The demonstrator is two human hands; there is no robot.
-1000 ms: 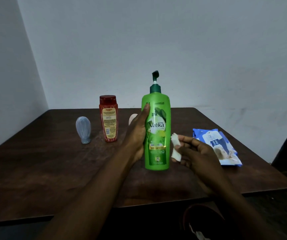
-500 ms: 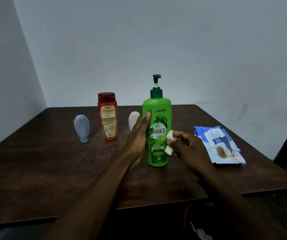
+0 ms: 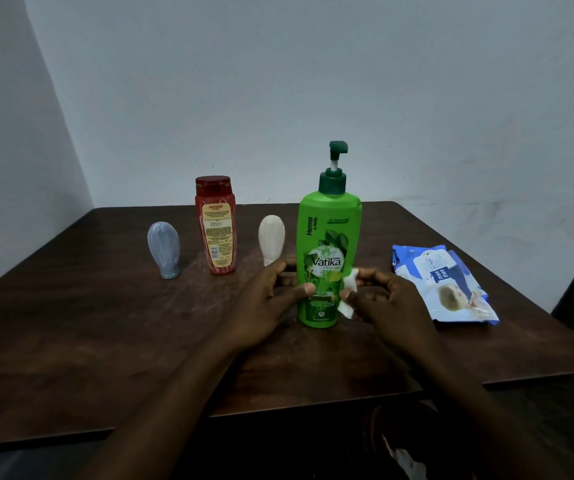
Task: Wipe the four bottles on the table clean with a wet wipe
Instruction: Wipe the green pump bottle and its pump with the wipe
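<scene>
Fingers (image 3: 280, 269) of the left hand (image 3: 261, 306) curl round the green pump bottle (image 3: 328, 230), which stands upright in the middle of the table (image 3: 105, 341). The right hand (image 3: 392, 306) pinches the white wet wipe (image 3: 349, 294) against its right side.

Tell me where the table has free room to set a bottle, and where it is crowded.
Free: the front-left of the table, before the grey bottle and red bottle; the strip behind the row. Crowded: the middle, where the left hand grips the green bottle, the right hand pinches a wipe; the pack takes the right.
</scene>
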